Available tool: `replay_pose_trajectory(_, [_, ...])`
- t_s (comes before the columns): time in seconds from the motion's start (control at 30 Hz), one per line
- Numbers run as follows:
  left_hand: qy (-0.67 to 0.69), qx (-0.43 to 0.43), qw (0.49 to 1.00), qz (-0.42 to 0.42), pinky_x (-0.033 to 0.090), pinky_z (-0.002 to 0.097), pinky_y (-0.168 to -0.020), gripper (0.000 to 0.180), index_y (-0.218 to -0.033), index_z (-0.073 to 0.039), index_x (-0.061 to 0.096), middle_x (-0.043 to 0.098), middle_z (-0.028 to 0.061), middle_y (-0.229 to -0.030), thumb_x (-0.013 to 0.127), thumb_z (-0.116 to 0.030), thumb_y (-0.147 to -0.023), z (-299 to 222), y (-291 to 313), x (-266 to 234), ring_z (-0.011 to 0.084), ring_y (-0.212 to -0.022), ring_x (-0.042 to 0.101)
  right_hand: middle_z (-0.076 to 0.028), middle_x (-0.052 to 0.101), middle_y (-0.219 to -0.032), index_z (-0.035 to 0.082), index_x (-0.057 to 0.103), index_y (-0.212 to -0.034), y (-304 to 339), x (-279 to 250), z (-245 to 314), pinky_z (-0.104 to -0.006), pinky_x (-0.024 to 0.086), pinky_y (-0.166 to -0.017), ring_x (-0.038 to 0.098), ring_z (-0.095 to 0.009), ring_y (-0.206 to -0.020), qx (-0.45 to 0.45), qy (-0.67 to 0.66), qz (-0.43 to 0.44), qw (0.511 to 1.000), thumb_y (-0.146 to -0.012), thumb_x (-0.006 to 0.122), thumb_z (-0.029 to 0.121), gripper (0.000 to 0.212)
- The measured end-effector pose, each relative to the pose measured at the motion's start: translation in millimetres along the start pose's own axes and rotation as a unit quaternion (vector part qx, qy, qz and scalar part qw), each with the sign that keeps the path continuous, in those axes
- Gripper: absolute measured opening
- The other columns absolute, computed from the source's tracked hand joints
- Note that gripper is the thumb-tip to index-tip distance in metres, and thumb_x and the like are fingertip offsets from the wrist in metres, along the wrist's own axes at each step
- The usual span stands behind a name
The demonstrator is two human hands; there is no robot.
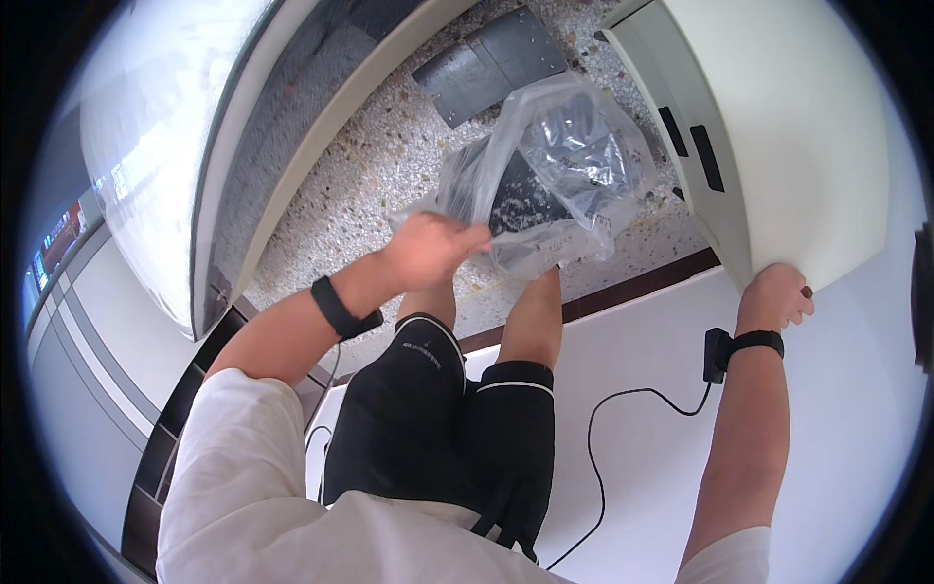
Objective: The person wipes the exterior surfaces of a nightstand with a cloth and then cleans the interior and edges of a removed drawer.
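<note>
a person stands over a speckled floor (341,190) with the left hand (433,251) at the near left edge of a clear plastic bag (574,165), thumb and fingers drawn together on a fold of the film. the bag lies just beyond that hand and to its right, crumpled and gaping, its body spread over the floor in front of the person's bare knees. a dark surface (525,200) flecked with white bits shows in the bag's mouth, to the right of the fingertips; what it belongs to is hard to make out through the film. the right hand (775,295), well apart from the bag, is at the near lower corner of a cream cabinet (817,146), its fingers partly curled; whether it grips the corner or merely rests there cannot be told. black slots (706,158) mark the cabinet's side facing the bag. beyond the bag, a dark grey panel (491,63), also dotted with white bits, lies on the floor near its far left edge. each wrist wears a black band, one on the left (333,304) and one on the right (759,339), and a thin black cord (592,457) loops down from the right one past the black shorts (428,428).
</note>
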State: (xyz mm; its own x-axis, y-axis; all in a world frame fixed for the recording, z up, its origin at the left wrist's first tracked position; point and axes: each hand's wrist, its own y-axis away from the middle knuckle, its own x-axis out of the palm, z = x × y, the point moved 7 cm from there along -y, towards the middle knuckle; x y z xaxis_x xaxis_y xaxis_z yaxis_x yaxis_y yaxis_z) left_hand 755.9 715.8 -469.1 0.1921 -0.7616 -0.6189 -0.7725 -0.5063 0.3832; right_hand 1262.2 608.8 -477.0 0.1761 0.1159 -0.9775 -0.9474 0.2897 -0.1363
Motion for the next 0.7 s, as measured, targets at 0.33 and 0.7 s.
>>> replay_pose_trajectory(0.33, [0.044, -0.044, 0.992, -0.110, 0.049, 0.0422, -0.054, 0.009, -0.094, -0.007, 0.061, 0.061, 0.0110, -0.067, 0.066, -0.009, -0.087, -25, 76, -40, 0.0337, -0.060, 0.062, -0.018, 0.053, -0.126, 0.006, 0.046, -0.125, -27, 23, -13, -0.0494, 0.052, -0.087, 0.058, -0.038, -0.113, -0.062, 0.057, -0.046, 0.995, -0.098, 0.039, 0.031, 0.037])
replay_pose_trajectory(0.7, [0.121, -0.252, 0.945, -0.171, 0.044, 0.0448, -0.054, 0.007, -0.093, -0.006, 0.057, 0.054, 0.0177, -0.063, 0.062, -0.011, -0.094, -11, 181, -57, 0.0391, -0.059, 0.058, -0.011, 0.073, -0.107, 0.010, 0.073, -0.108, 61, 36, 3, -0.0453, 0.058, -0.083, 0.070, -0.028, -0.098, -0.566, 0.763, 0.002, 0.314, -0.095, 0.057, 0.023, 0.024])
